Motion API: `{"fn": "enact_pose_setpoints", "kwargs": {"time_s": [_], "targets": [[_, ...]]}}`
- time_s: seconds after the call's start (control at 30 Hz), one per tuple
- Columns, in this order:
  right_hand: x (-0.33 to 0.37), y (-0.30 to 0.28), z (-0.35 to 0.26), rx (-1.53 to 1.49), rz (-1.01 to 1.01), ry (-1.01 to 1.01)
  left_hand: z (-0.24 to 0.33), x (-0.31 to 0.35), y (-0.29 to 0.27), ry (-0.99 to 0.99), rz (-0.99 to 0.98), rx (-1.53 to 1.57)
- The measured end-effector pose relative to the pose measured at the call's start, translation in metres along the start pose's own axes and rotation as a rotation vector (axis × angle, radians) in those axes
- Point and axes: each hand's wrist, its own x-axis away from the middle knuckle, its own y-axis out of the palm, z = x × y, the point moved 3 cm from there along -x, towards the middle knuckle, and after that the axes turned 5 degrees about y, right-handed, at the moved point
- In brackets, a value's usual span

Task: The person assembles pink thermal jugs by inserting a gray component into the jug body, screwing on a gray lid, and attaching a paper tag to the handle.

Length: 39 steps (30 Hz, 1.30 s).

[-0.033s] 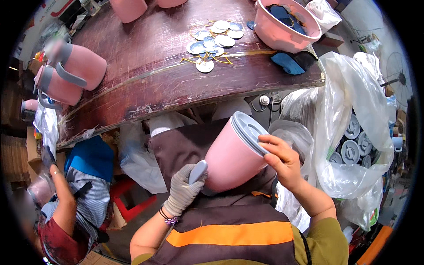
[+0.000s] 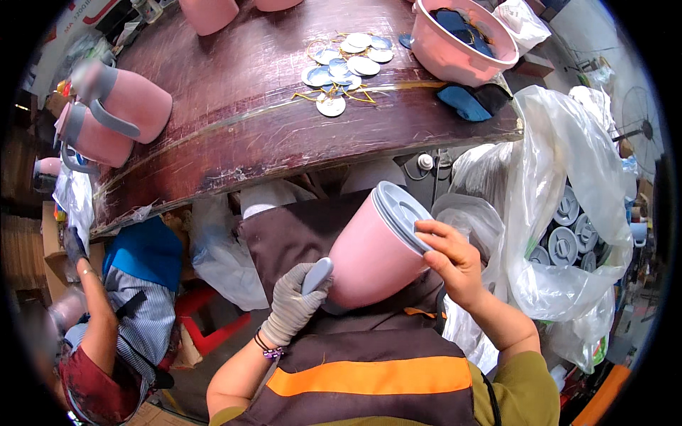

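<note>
Tilted over my lap is a pink insulated jug (image 2: 373, 259), its top leaning up and to the right. My left hand (image 2: 293, 302), in a pale knit glove, is closed round the jug's grey handle (image 2: 317, 275). A grey round lid (image 2: 403, 206) with a raised bar across it sits at the jug's mouth. My bare right hand (image 2: 455, 257) grips the lid's right edge, fingers on top and thumb toward the jug's side. The underside of the jug is partly hidden behind my left hand and apron.
On the dark red table (image 2: 241, 106) lie round tags with gold strings (image 2: 348, 67). A pink basin (image 2: 455, 53) stands at the back right. Two pink jugs (image 2: 138, 106) are at left. Grey lids (image 2: 563, 245) fill a clear bag at right. A co-worker's arm (image 2: 103, 312) is at left.
The co-worker's arm and the pink object beside it at left have shifted slightly. My hands and the jug stay in nearly the same place.
</note>
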Motion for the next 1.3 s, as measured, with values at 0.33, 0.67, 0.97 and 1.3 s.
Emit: {"fn": "enact_pose_setpoints", "kwargs": {"time_s": [0.33, 0.67, 0.97, 1.3], "targets": [[-0.009, -0.011, 0.006, -0.017, -0.108, 0.256, 0.037, 0.004, 0.015, 0.255, -0.317, -0.272], [-0.027, 0.026, 0.019, 0.113, -0.337, 0.027, 0.018, 0.013, 0.008, 0.303, -0.303, -0.529], [-0.024, 0.005, 0.006, 0.114, -0.431, -0.066, 0.018, 0.003, -0.026, 0.242, -0.242, -0.319], [-0.010, 0.002, 0.006, 0.406, -0.121, -0.041, -0.034, 0.044, -0.020, -0.714, -0.380, 0.408]]}}
